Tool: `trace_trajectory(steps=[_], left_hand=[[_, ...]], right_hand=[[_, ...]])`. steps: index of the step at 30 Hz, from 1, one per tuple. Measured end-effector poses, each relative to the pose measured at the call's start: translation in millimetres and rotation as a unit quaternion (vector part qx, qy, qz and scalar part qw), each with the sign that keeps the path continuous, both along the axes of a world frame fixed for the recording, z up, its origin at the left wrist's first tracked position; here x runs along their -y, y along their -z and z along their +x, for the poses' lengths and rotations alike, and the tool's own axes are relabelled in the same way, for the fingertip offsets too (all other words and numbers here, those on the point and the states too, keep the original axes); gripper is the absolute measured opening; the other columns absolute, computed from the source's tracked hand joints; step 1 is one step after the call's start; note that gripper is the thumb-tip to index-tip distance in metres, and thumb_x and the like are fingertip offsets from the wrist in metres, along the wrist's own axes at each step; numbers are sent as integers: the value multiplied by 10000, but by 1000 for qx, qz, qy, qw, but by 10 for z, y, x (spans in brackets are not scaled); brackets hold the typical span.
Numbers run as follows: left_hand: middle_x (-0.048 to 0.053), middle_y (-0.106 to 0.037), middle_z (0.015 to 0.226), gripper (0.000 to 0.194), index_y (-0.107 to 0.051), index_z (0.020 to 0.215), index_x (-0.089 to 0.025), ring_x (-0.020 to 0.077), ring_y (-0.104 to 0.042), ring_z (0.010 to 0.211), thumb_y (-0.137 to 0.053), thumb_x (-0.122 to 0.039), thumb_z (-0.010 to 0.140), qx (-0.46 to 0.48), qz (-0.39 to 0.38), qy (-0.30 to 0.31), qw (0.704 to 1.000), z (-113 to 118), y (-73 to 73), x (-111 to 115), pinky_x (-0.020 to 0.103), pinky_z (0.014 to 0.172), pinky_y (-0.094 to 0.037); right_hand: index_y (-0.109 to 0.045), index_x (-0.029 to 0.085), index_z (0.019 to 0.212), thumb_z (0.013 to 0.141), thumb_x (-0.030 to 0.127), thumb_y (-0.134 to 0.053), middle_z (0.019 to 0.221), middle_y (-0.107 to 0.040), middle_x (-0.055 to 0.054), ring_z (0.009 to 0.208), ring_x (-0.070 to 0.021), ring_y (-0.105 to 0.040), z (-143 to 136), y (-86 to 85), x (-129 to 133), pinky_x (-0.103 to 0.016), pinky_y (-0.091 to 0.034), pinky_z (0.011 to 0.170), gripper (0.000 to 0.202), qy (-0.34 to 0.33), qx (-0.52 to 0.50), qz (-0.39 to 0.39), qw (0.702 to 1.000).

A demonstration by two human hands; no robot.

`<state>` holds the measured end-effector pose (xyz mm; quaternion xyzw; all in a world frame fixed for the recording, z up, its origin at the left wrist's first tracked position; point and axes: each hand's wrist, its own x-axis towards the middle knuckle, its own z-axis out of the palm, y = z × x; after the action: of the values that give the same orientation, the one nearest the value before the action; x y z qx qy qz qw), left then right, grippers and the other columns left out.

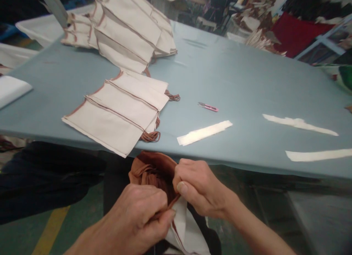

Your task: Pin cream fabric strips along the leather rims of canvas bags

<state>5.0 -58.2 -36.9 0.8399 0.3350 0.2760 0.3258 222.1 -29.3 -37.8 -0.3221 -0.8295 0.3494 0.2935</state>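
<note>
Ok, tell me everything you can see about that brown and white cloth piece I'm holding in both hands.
The cloth piece looks like a fabric bag turned partly inside out: a bunched rust-brown part on top, with folds or cords gathered inside, and a cream-white part hanging below. It sits below the near edge of the table, off its surface. The left hand pinches its lower brown edge; the right hand grips the right side, thumb pressed on the seam.
</note>
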Motion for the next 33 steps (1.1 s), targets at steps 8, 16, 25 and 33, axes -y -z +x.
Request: trace_trajectory(steps=[8,16,25,33], left_hand=[[-81,-459,491,304,-333,628,-220,72,-459,434,-426,-91,888,52,-81,-59,994,43,68,155,203,494,-348],[-29,-485,532,623,-505,586,-198,100,-402,479,-564,-691,962,261,-422,-137,858,129,45,243,205,459,-344],[-60,-349,538,675,-425,541,-209,88,-280,467,-724,-745,823,325,-427,-328,777,-67,105,531,215,415,-217],[-58,-350,542,599,-473,575,-220,114,-258,497,-616,-676,937,290,-349,-366,813,-152,267,592,231,416,-227]], right_hand=[[-350,235,665,1135,475,-308,598,-383,44,555,-127,-346,-173,195,-110,-302,-235,561,530,36,-3,16,999],[-383,222,640,1096,614,-365,608,-378,54,548,-103,-336,-572,284,-149,-266,-278,546,602,5,-156,-254,955],[-578,198,838,1041,775,-314,772,-588,-11,687,-152,-525,-693,256,-134,-282,-422,642,667,62,-157,-253,953],[-646,192,1039,1074,643,-358,971,-679,-51,840,-187,-605,-411,-18,-47,-309,-466,736,535,39,-116,-297,947]])
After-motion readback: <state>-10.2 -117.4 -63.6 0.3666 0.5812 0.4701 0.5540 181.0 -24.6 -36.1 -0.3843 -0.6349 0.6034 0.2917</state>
